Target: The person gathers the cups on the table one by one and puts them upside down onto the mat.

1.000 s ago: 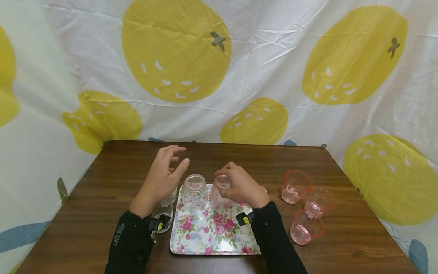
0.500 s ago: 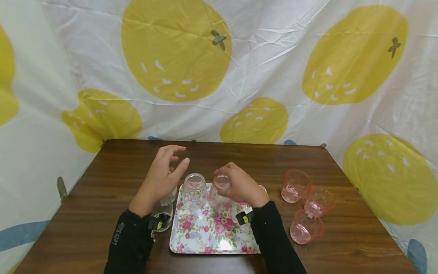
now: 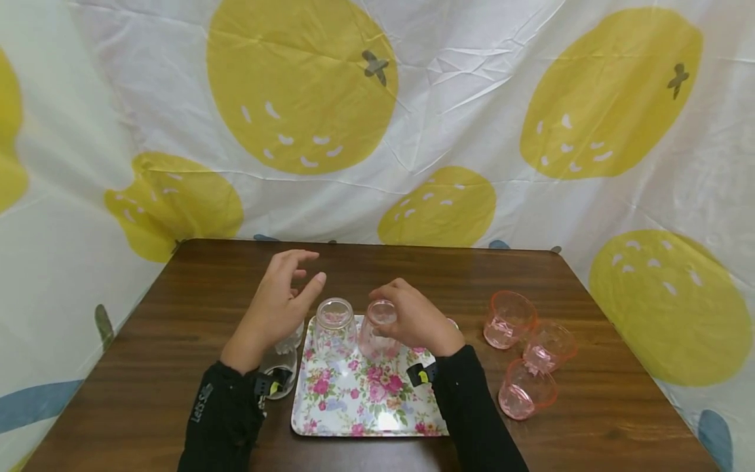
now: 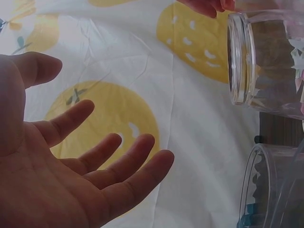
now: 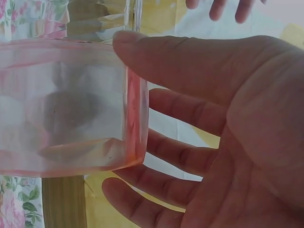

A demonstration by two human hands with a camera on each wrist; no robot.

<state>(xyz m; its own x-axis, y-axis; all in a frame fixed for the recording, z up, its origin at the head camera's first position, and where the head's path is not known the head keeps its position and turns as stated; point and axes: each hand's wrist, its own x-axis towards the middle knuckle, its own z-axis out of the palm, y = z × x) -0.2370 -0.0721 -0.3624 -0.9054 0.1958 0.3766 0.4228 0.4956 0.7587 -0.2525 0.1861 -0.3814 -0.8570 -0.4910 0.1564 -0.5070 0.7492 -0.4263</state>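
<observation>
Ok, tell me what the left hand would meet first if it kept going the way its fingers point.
Probably nothing close: the left hand hovers open, its fingers aimed away over bare wooden table toward the lemon-print cloth. The clear glass stands to its right, out of line, though depth is unclear.

A dark wooden tabletop (image 3: 177, 341) carries a floral tray (image 3: 354, 410) near its front edge. Right of the tray, three pink cups (image 3: 527, 357) stand close together. Just left of the tray stand clear glasses (image 3: 282, 357), partly hidden by a wrist.
</observation>
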